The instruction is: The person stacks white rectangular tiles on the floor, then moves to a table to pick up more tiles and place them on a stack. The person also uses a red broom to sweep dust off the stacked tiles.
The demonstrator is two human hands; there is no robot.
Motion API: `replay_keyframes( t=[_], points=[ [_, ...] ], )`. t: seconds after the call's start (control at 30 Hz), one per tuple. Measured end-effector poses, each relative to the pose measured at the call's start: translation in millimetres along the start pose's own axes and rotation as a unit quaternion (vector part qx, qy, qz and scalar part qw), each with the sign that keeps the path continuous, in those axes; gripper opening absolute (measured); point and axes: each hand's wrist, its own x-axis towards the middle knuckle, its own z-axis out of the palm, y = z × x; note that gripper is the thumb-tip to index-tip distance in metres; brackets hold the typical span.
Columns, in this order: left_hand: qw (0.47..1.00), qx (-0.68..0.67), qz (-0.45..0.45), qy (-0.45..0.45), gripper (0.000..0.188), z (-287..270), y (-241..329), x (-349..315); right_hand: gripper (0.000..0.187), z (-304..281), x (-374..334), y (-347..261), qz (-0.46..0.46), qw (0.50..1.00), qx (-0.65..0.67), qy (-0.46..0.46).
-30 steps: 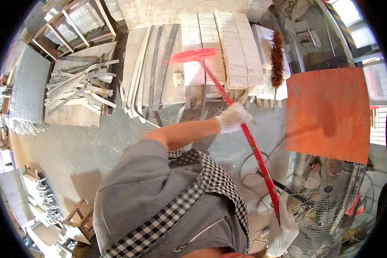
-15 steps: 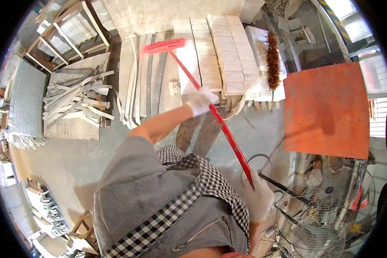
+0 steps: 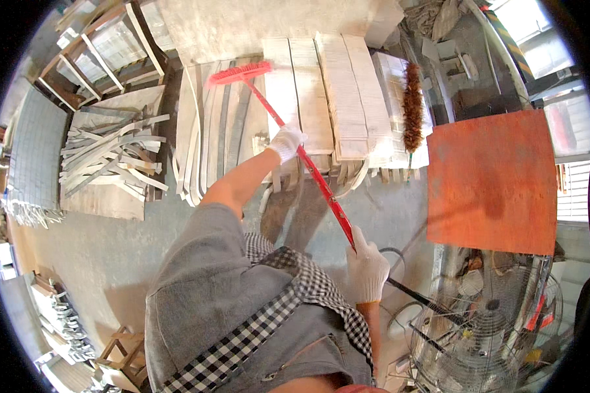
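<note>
A red long-handled broom (image 3: pixel 328 193) slants from lower right to upper left. My left hand (image 3: pixel 286 141), in a white glove, is closed round its handle below the head. My right hand (image 3: pixel 367 270), gloved too, grips the near end of the handle. The broom head (image 3: pixel 239 73), with red bristles, is over a board of long flat strips (image 3: pixel 224 124), just left of stacked pale panels (image 3: pixel 301 98). Whether the bristles touch the strips I cannot tell.
A brown bristly duster (image 3: pixel 412 108) lies on the right-hand stack. An orange board (image 3: pixel 495 183) stands right of me, with a wire-caged fan (image 3: pixel 491 327) nearer. Loose strips (image 3: pixel 115 154) lie heaped on a board at left. A wooden frame (image 3: pixel 98 59) stands behind them.
Both hands have shifted left and away from me with the broom, and the broom head has moved slightly left. My grip stays on the handle.
</note>
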Motion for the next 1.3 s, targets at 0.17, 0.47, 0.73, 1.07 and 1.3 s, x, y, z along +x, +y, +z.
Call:
replay_keyframes(
  t=[0.17,0.47,0.73,1.07,1.3],
  points=[
    [0.997,-0.008,0.068,0.036,0.006,-18,57,10,0.042,-24,-48,16,0.044,0.998,0.018,0.033],
    [0.982,-0.076,0.135,-0.105,0.008,-8,99,31,0.045,10,-19,30,0.071,0.995,-0.010,-0.071],
    [0.994,0.008,0.093,0.053,0.006,36,56,46,0.047,20,24,63,0.003,1.000,0.030,0.000],
    [0.998,0.047,-0.011,-0.035,0.004,86,45,105,0.041,55,97,88,-0.032,0.998,0.042,-0.034],
    [0.996,0.031,-0.002,0.079,0.005,42,83,102,0.046,20,96,108,-0.018,0.999,0.030,-0.023]
  ],
)
